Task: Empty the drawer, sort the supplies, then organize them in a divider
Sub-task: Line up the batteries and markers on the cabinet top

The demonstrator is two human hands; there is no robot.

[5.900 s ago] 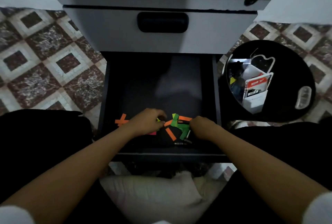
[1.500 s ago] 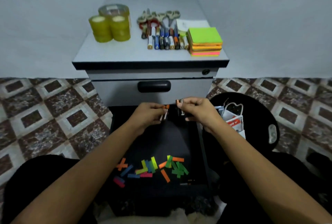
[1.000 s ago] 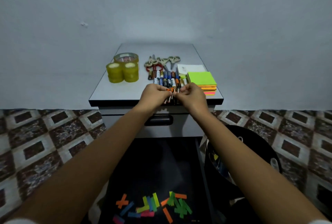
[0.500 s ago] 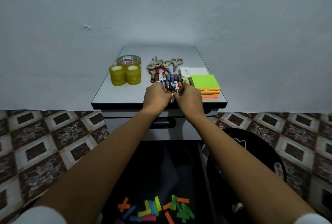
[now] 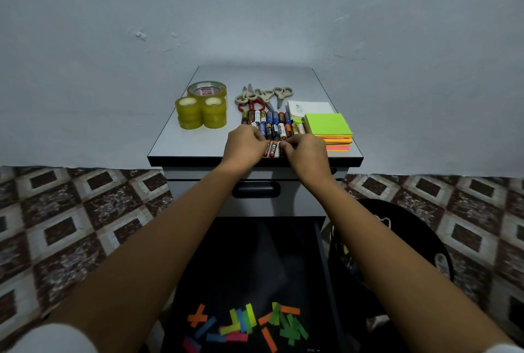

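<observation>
Batteries [image 5: 271, 149] sit pinched by left hand [image 5: 243, 146], right hand [image 5: 306, 152].

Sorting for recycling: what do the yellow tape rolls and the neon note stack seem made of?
Translucent yellow tape rolls: glossy plastic film, likely; they shine and look see-through. Neon green-topped note stack: matte paper, layered coloured sheet edges show.

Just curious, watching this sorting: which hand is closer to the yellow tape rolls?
Left. The left hand lies just right of the tape rolls, toward the cabinet's front edge; the right hand is farther right, past the batteries, by the sticky notes.
</observation>
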